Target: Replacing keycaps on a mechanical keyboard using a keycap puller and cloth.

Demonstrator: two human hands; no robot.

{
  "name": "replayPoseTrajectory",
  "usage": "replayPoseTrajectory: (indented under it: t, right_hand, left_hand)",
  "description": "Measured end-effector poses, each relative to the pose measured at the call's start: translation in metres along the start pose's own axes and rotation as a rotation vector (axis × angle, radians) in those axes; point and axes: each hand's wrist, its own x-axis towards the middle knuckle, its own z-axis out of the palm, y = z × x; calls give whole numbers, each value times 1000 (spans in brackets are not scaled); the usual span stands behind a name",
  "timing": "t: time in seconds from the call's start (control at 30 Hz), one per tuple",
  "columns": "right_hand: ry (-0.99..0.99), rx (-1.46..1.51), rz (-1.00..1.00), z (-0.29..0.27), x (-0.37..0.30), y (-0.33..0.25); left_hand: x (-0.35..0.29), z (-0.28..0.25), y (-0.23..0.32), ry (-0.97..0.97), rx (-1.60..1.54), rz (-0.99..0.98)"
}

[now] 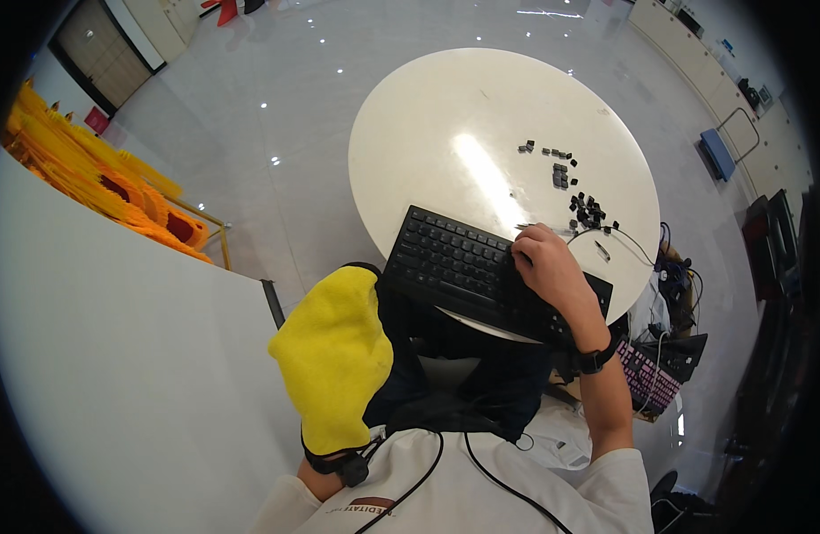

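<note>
So, black keyboard (450, 254) sits at 6 o'clock on the round white table (419, 116), near side hanging over the edge above the lap. Right hand (545, 262) is on the keyboard's right half, fingers curled; can't tell if it's gripping anything. Left hand is hidden under a yellow cloth cover (332, 360), 8 o'clock of the keyboard; can't tell open or closed. Loose dark keycaps (591, 214) pile at 3 o'clock on the table, more (560, 175) toward 2. Thin cable (639, 245) runs at 4 o'clock. Pink-keyed keyboard (649, 378) sits off-table, 5 o'clock.
</note>
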Motion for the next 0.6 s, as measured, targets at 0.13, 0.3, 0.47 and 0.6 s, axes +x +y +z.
replayPoseTrajectory:
  t: [0.13, 0.3, 0.47, 0.6]
  right_hand:
    - [1, 35, 9, 0, -1, 4]
    - [-44, 28, -5, 0, 0, 11]
    - [-100, -44, -59, 1, 4, 9]
    - [-141, -178, -100, 3, 3, 7]
  left_hand:
    - [0, -1, -2, -4, -5, -4]
    - [1, 4, -5, -13, 0, -9]
    - [1, 4, -3, -8, -9, -5]
    - [4, 4, -6, -17, -17, -19]
